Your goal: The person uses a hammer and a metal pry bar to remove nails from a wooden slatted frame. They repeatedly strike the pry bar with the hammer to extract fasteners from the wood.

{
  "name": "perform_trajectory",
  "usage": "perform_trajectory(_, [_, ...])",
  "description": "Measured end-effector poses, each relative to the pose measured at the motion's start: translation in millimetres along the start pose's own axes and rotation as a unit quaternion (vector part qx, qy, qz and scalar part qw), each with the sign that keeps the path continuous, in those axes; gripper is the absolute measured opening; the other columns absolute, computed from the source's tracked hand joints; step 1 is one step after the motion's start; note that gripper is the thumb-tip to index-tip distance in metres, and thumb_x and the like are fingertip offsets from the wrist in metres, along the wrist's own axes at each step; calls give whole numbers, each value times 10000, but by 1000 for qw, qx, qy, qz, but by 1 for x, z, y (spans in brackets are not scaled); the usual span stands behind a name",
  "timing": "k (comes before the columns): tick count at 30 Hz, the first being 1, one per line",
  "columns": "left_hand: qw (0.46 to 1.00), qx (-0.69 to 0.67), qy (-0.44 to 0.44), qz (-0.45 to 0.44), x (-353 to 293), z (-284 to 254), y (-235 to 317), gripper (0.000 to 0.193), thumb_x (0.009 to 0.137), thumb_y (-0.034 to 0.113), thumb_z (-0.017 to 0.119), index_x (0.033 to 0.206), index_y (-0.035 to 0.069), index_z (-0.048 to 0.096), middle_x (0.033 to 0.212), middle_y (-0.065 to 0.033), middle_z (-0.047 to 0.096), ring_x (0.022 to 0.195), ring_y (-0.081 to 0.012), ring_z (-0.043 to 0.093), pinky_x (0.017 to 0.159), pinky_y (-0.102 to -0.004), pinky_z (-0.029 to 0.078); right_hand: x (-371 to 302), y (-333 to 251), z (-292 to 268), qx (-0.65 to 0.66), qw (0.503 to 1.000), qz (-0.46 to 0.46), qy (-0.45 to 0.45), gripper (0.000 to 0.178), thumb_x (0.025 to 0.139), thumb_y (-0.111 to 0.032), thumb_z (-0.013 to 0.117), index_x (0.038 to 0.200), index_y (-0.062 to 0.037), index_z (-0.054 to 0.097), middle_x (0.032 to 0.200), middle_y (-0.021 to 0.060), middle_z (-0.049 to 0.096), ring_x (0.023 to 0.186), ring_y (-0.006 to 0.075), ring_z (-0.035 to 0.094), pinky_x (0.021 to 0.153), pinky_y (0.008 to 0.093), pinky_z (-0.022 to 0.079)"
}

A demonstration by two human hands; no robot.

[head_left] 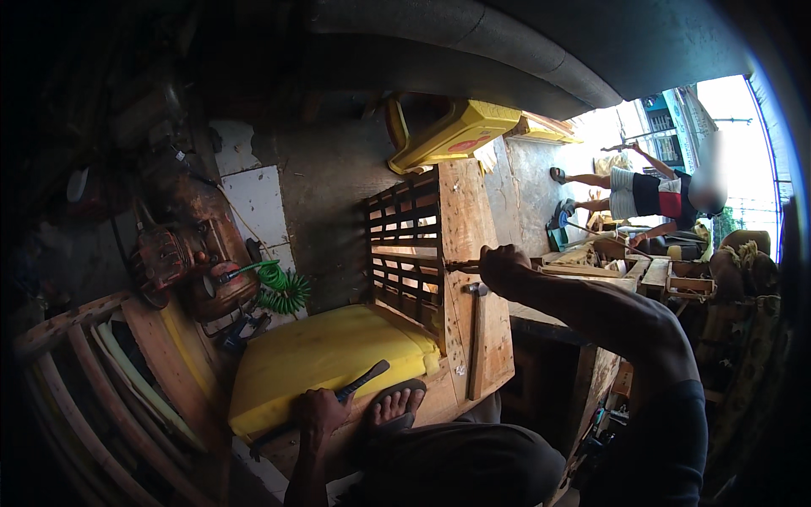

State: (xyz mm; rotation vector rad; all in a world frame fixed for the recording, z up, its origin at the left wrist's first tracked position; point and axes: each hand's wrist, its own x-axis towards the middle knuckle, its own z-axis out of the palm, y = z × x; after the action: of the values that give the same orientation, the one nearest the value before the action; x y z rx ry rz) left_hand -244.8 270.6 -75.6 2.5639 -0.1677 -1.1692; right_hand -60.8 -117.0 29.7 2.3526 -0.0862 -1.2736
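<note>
My left hand (323, 411) is closed round a tool with a dark blue handle (363, 380) that flares at its end; its other end is hidden. The hand rests at the edge of a yellow foam cushion (329, 351), beside my sandaled foot (397, 404). The cushion lies in a wooden seat frame (465, 203) with crossed black webbing (405, 228). My right arm reaches across to the frame's broad wooden panel. There my right hand (505, 264) is closed, and a short dark thing (461, 266) pokes out of it. A small silvery piece (477, 289) sits just beside that hand.
A yellow plastic chair (456, 135) stands beyond the frame. Leftward are a rusty compressor (211, 245), a coiled green hose (283, 287) and another wooden frame (110, 380). At the right, a person (650, 194) stands near a cluttered workbench (650, 275).
</note>
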Motion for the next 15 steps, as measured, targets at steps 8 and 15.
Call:
perform_trajectory(8, [999,11,-47,-25,-1,1,-2,659,805,661,703,756,5,755,713,-219,706,719,-390,724,672,-475,570,-20,-6,28,111,992,-54,-32,317,1000,-237,543,1230,-18,545,1131,269,615,1063,423,657,870,550,533])
perform_trajectory(15, [999,24,-38,-1,5,-1,-5,667,824,665,682,733,8,747,701,-222,703,684,-390,721,637,-475,563,-2,-9,5,19,998,-30,-44,395,983,-328,623,1277,-65,622,1233,160,649,1126,354,661,858,621,525])
